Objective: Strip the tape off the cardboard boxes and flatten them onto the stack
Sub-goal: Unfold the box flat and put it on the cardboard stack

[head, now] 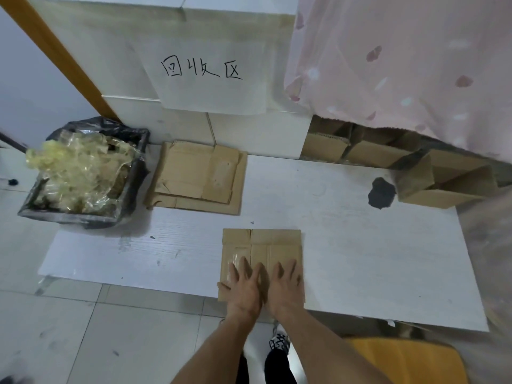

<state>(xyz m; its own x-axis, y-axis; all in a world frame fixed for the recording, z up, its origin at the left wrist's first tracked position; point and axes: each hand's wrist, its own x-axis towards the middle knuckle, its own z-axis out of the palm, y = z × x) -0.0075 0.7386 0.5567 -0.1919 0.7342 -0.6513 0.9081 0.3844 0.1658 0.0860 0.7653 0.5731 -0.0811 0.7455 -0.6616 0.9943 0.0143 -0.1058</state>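
Note:
A flattened brown cardboard box point(274, 245) lies on the white board point(360, 245) at its near edge. Both palms press flat on the box's near half, fingers spread: my left hand point(243, 286) on the left part, my right hand point(285, 284) beside it. A patch of clear tape point(234, 261) shows on the box just ahead of my left fingers. The stack of flattened cardboard point(196, 176) lies further back and to the left, against the white wall base.
A black-lined bin point(83, 173) full of crumpled clear tape stands at the left. Unflattened boxes point(443, 184) sit at the right under a pink curtain point(401, 59). A dark blotch point(381, 193) marks the board. A paper sign point(202, 70) hangs above the stack. A yellow stool point(404, 361) is near right.

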